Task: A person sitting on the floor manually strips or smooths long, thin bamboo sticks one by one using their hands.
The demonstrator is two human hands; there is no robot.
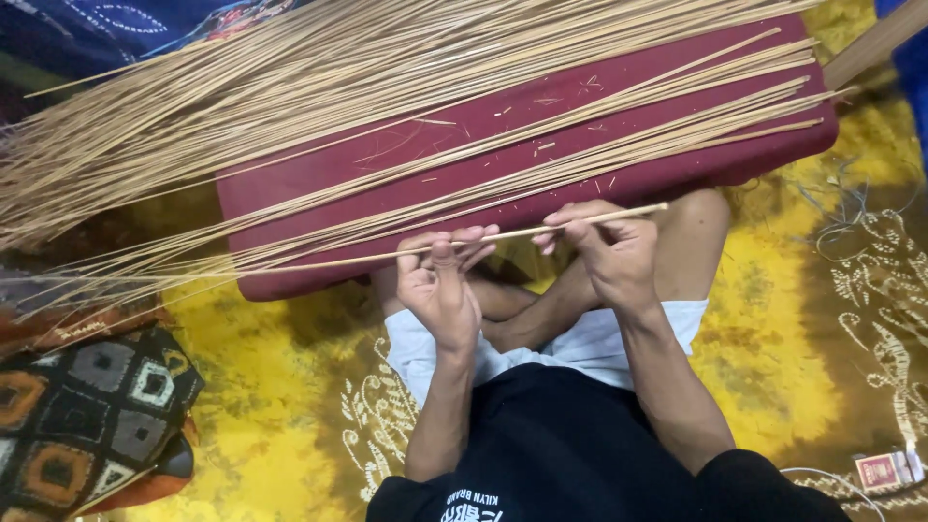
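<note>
A long thin bamboo stick runs between both hands, just in front of a dark red cushion. My left hand pinches the stick near its middle with thumb and fingers. My right hand grips it near its right end. Many more thin sticks lie spread in a fan over the cushion, reaching out past its left side. I sit cross-legged behind the cushion, knees showing under it.
A yellow and brown patterned cloth covers the floor. A dark patchwork cushion lies at the lower left. A small red and white box sits at the lower right. A wooden bar crosses the top right corner.
</note>
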